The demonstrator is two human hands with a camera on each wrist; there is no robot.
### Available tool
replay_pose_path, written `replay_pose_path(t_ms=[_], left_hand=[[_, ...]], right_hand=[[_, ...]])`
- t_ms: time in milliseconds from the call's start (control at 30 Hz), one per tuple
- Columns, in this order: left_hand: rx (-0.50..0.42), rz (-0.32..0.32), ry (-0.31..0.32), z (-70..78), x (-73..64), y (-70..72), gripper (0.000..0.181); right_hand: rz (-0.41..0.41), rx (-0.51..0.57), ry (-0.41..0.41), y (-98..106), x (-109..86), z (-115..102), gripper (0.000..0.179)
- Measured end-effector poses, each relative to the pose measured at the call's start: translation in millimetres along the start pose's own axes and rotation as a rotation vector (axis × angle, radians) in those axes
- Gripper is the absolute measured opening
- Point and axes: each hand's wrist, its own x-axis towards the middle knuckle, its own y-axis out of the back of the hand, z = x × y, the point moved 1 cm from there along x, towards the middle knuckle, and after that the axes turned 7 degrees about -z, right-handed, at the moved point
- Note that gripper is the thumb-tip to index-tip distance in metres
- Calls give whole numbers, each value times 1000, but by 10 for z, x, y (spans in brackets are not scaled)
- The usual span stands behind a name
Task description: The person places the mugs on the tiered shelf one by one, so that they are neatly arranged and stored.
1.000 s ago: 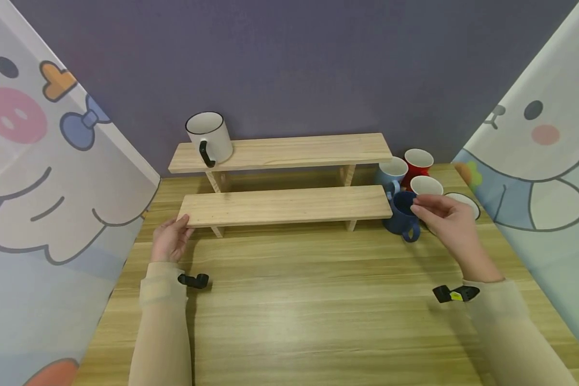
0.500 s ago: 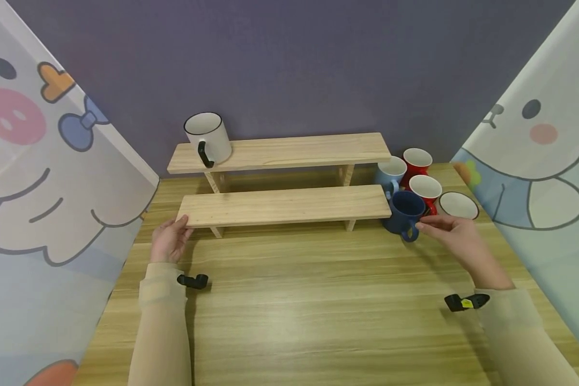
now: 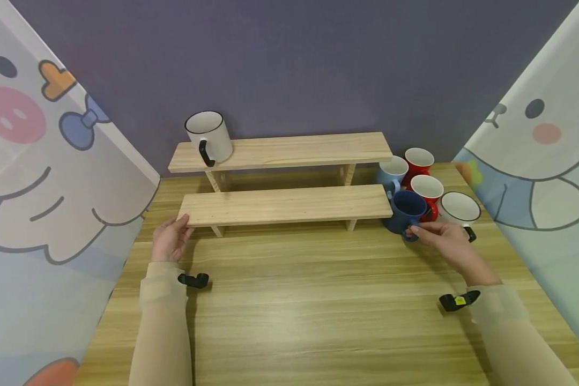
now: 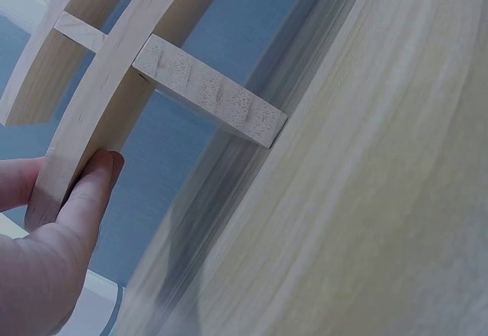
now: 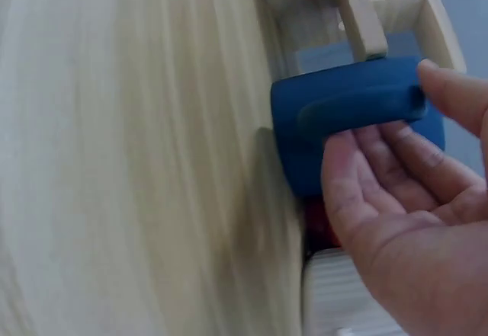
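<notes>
Left fingers (image 4: 90, 195) pinching lower shelf (image 3: 289, 205) — right fingers (image 5: 345, 180) curled round handle (image 5: 358, 111) of navy mug (image 3: 401, 214), upright on table (image 3: 294, 300).

And it's a navy mug (image 3: 396, 221), solid throughout, red mugs (image 3: 427, 190) white inside, pale wood-grained shelf (image 3: 284, 206), streaky yellow-brown table (image 3: 289, 300)!

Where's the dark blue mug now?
Right of centre in the head view, the dark blue mug is by the lower shelf's right end, the right hand at its handle.
</notes>
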Motion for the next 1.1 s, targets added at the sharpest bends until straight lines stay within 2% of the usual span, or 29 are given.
replay_pose_path(t_ms=[100,167,433,633,800,1100], left_hand=[[-10,-10,-8,1,-6,4,69],[-21,-17,-8,7,-6,2,69],[-34,-17,-6,24,-10,6,71],[-38,-15,-16,10,-1,8,68],[-37,-8,-18,13,0,3,67],[-26,-8,-21,10,-3,8,66]], right_hand=[[-44,146,52,-5,27,50,54],[-49,194,70,-7,34,80,53],[-35,170,100,-5,53,117,51],[-64,227,190,-34,73,145,42],[-46,225,257,-51,95,201,36],[22,234,243,-63,83,237,34]])
